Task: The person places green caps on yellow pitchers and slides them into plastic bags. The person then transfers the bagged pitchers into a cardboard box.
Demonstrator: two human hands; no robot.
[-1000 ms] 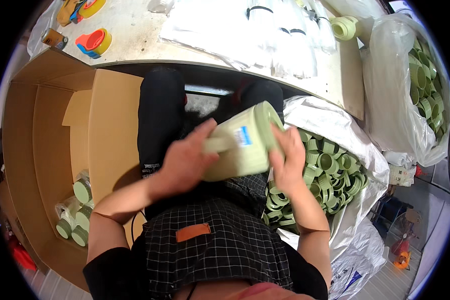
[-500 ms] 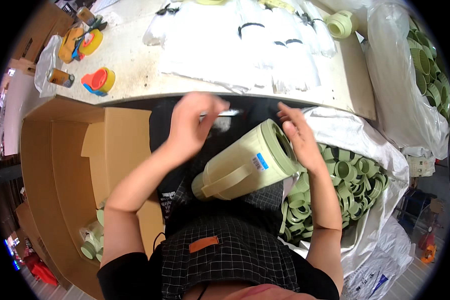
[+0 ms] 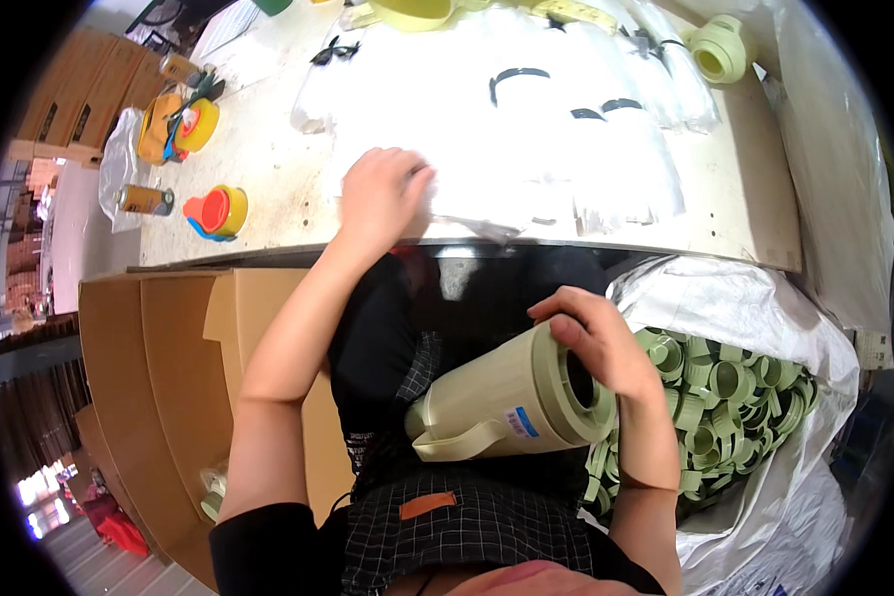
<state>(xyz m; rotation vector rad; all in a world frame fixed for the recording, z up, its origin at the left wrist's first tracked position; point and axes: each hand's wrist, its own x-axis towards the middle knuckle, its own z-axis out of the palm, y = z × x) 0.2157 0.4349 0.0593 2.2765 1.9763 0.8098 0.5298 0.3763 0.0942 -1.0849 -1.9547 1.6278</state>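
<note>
One green jug (image 3: 502, 392) lay below centre, right hand (image 3: 598, 343) loosely open against its rim; left hand (image 3: 385, 194), upper centre, met white bags (image 3: 507, 149), grip unclear.

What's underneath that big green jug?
Black trousers and the checked apron show around the green jug, which lies tilted above the person's lap. Whatever touches its underside can't be seen; the jug covers it.
</note>
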